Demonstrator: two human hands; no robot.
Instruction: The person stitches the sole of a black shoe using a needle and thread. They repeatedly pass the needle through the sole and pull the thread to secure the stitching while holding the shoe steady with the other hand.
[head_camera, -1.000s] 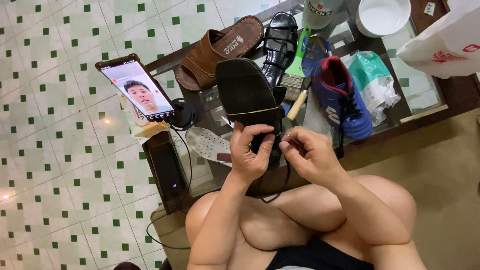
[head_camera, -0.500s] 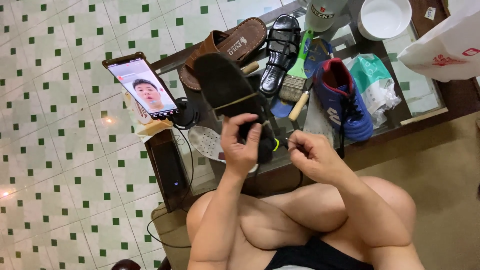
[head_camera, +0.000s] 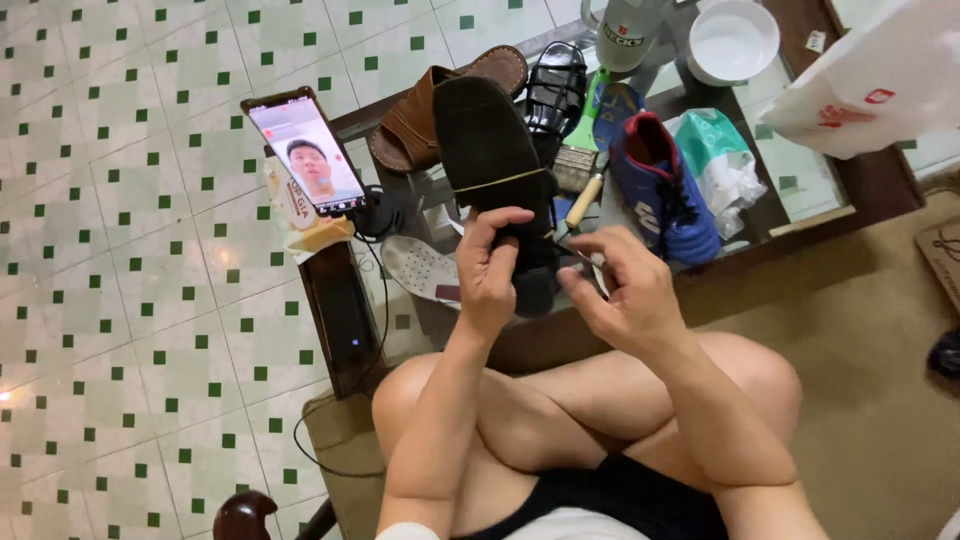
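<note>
Black shoe (head_camera: 495, 170) held sole-up over tabletop (head_camera: 850, 180), heel end wrapped in left hand (head_camera: 490, 270). Right hand (head_camera: 625, 290) pinching something thin at heel, too small to tell. Looks light, stiff-soled, grippy; best held by heel block. Blue sneaker (head_camera: 660, 190) just beside.

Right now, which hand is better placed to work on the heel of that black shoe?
Right, probably. The left hand grips the black shoe near its heel, sole up, steadying it. The right hand sits beside the heel with fingertips pinched, apparently on something thin, so it is free for fine work.
</note>
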